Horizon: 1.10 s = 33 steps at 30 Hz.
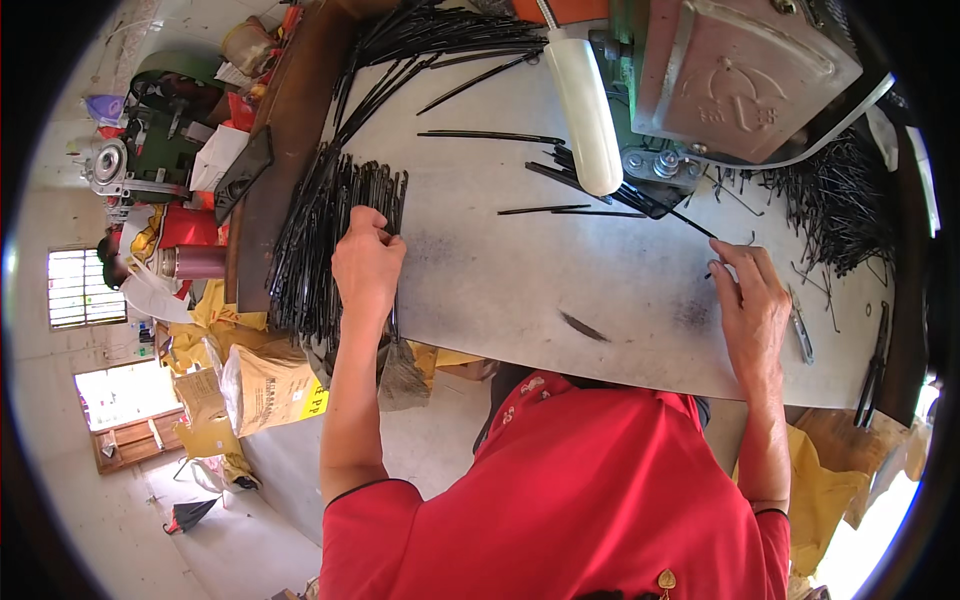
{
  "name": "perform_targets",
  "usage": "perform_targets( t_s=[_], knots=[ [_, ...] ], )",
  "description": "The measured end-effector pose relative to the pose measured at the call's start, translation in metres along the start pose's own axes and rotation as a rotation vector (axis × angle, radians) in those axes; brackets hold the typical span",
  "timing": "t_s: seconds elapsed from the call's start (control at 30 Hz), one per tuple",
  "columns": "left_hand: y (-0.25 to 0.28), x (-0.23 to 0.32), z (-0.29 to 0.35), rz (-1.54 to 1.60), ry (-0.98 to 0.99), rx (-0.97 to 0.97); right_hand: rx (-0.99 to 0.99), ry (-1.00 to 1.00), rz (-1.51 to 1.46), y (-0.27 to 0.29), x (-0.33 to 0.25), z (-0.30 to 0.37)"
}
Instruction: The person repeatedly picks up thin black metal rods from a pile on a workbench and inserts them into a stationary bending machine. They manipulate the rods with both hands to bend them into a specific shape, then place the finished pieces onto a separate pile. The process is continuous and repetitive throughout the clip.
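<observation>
My left hand [368,268] rests at the right edge of a thick pile of long black rods [318,230], its fingers curled in against the rod ends. Whatever lies between those fingers is hidden. My right hand [752,290] is closed in a pinch on the end of a thin black rod [690,222]. That rod slants up and left to the base of a green machine [625,130]. Several more black rods [560,170] lie beside the machine, under a white cylindrical lamp [588,115].
A metal tabletop [520,300] carries a dark sliver [583,326] at its middle. Right of my right hand lie a small knife-like tool [801,328], black pliers [874,365] and a heap of small hooked black pieces [835,200]. More rods [430,35] cover the far left. A wooden rim [262,190] borders the left side.
</observation>
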<state>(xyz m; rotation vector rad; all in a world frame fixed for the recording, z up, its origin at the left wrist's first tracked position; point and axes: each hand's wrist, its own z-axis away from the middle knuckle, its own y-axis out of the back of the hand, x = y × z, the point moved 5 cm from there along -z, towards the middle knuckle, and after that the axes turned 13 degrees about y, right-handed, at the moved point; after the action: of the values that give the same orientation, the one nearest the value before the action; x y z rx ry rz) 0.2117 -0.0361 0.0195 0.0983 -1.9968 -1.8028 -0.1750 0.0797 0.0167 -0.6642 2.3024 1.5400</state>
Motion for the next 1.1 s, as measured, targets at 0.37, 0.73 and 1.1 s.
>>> perform_targets(
  t_s=[0.37, 0.73, 1.1],
  knots=[
    [-0.006, 0.033, 0.036, 1.112, 0.285, -0.818, -0.344, -0.361, -0.940, -0.050, -0.065, -0.010],
    [-0.036, 0.082, 0.073, 0.977, 0.090, -0.856, -0.329, -0.342, -0.967, -0.074, -0.081, -0.015],
    [-0.036, 0.074, 0.074, 1.042, 0.205, -0.923, -0.365, -0.435, -1.036, -0.075, -0.082, -0.015]
  ],
)
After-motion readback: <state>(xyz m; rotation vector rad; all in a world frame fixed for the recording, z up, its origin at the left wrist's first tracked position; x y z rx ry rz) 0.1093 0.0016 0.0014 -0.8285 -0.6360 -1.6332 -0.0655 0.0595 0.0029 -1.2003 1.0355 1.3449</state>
